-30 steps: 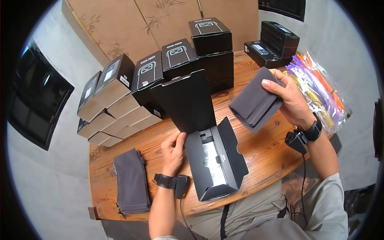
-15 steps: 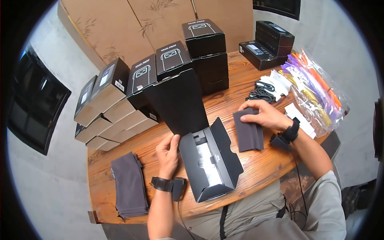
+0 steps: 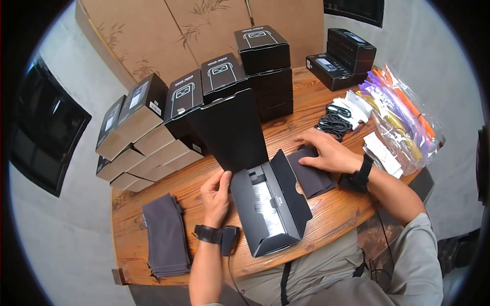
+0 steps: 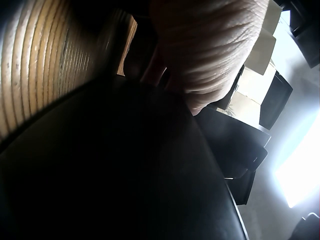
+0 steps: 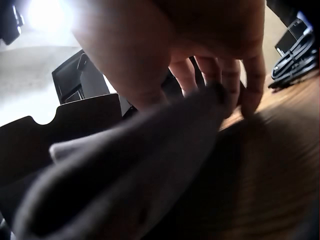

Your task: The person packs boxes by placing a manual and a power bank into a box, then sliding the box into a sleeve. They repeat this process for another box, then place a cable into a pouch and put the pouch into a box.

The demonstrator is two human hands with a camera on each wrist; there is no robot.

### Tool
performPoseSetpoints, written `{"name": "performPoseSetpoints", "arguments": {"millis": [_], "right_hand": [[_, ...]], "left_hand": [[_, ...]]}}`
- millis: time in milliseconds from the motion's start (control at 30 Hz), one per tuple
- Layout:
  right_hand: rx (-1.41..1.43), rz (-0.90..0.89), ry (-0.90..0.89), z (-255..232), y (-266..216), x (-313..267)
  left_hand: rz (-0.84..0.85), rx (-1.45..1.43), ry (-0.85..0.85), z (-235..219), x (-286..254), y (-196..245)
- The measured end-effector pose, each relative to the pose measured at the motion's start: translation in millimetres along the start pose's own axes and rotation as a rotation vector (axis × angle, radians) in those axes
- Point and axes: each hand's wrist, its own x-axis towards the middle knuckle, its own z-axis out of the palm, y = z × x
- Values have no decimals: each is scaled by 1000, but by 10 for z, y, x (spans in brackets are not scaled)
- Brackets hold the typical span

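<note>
An open black box (image 3: 244, 206) stands with its lid (image 3: 232, 132) raised, and white paper or plastic shows inside. My left hand (image 3: 215, 196) holds the box's left side near the lid hinge, thumb on the edge; in the left wrist view the dark box wall hides its fingertips. Just right of the box, my right hand (image 3: 329, 153) holds a folded dark grey cloth (image 3: 312, 176) low over the table, thumb on the near side and fingers over the far side. The right wrist view shows the cloth (image 5: 150, 155) between thumb and fingers.
A stack of folded grey cloths (image 3: 167, 234) lies at the left. Stacked black boxes (image 3: 265, 66) and pale-sided boxes (image 3: 148, 143) line the back. Coiled black cables (image 3: 334, 122), white packets (image 3: 382, 153) and a bag of coloured strips (image 3: 400, 115) sit at the right.
The right hand has lowered the folded cloth from above the table's right side to beside the box and shifted it slightly left. The left hand has stayed on the box.
</note>
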Motion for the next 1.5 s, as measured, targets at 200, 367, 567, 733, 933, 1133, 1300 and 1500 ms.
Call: {"name": "performPoseSetpoints", "arguments": {"millis": [200,367,567,733,933,1133,1300,1500], "right_hand": [[-43,-204,127,-256,-519,155],[38,-481,-234,-192,-956,280],[-479,-664,-348,245,-1068,245],[-623,-605,-431,435,-1166,259],[-668,-580,-456,587,-1128,151],[-605,-468,-476,601,-1180,173],[-518,-403,-540,619,-1178,219],[-497,-423,-443,712,-1102,186]], "left_hand": [[48,3,13,34,3,15],[-2,-11,-6,3,-1,2],[50,-20,-3,6,6,-23],[13,-15,0,2,-5,-2],[44,-22,24,5,16,-32],[30,0,7,-7,15,-45],[51,10,13,-10,10,-30],[25,-15,24,-2,11,-32]]}}
